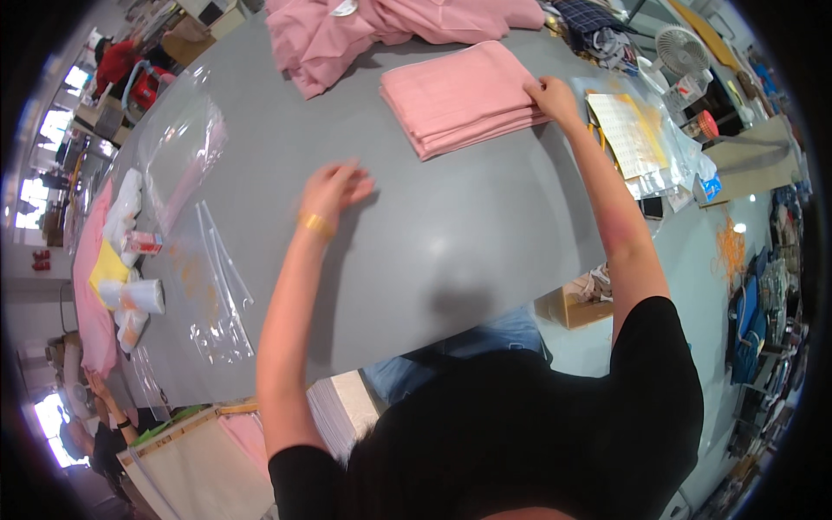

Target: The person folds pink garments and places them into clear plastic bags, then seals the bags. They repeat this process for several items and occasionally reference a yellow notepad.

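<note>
A stack of folded pink cloth (465,94) lies on the grey tabletop (390,240) in front of me. My right hand (551,99) grips the stack's right edge, thumb and fingers at its corner. Slightly blurred, my left hand (338,187) is over the table to the lower left of the stack, its fingers apart and holding nothing. A loose heap of pink fabric (390,26) with a white label lies beyond the stack. To the left are a clear plastic bag (185,140) with something pink in or under it and flat clear plastic bags (218,292).
Printed sheets (624,136), a phone (652,208), a bottle (686,91) and a small fan (681,51) stand or lie at the right. A plastic roll (133,296) and small carton (143,243) are at the left. Another person's hands (97,385) touch pink fabric at the far left.
</note>
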Action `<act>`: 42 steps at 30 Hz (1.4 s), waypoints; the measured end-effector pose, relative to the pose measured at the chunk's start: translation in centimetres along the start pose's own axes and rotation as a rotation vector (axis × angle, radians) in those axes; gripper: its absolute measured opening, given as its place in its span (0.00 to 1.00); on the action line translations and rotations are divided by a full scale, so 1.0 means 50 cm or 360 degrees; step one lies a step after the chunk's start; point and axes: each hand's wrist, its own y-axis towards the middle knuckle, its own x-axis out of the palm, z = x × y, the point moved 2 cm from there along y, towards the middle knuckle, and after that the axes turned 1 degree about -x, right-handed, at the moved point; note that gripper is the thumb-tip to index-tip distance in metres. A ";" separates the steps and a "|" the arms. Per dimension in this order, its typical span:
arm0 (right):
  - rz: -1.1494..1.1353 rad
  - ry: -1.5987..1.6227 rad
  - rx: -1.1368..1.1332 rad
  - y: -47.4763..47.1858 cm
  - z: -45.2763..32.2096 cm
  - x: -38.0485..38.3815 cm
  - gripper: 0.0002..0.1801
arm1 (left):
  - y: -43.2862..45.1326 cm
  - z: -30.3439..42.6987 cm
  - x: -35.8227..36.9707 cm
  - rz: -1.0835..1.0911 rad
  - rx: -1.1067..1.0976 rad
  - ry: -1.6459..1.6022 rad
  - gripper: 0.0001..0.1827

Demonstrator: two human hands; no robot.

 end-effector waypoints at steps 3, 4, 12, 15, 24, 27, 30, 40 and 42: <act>-0.0140 0.0282 0.0131 0.019 0.039 -0.001 0.26 | 0.159 0.030 0.143 -0.0052 -0.0172 0.0206 0.26; -0.0317 0.0496 0.0222 0.021 0.044 -0.003 0.25 | 0.178 0.035 0.162 -0.0060 -0.0105 0.0351 0.27; -0.0826 0.1206 0.0600 0.061 -0.006 -0.050 0.21 | 0.146 0.047 0.285 0.0119 0.1892 0.1763 0.26; -0.0627 0.1076 0.0302 0.072 -0.036 -0.068 0.20 | 0.157 0.034 0.317 0.0055 0.1472 0.2123 0.22; -0.0146 -0.0026 -0.0260 0.049 -0.065 -0.090 0.18 | 0.168 0.021 0.279 -0.0145 0.1362 0.1927 0.19; -0.0166 0.0225 -0.0211 0.054 -0.056 -0.087 0.19 | 0.167 0.015 0.275 -0.0120 0.1514 0.1933 0.15; -0.0470 0.0797 0.0067 0.071 -0.055 -0.084 0.19 | 0.170 0.003 0.277 -0.0002 0.1517 0.2041 0.14; -0.0654 0.1516 -0.0045 0.157 -0.367 -0.132 0.08 | 0.095 0.189 0.042 0.0814 0.1281 0.1089 0.15; -0.0811 0.1699 -0.0123 0.151 -0.460 -0.120 0.07 | 0.014 0.249 -0.048 0.0994 0.1484 0.1148 0.14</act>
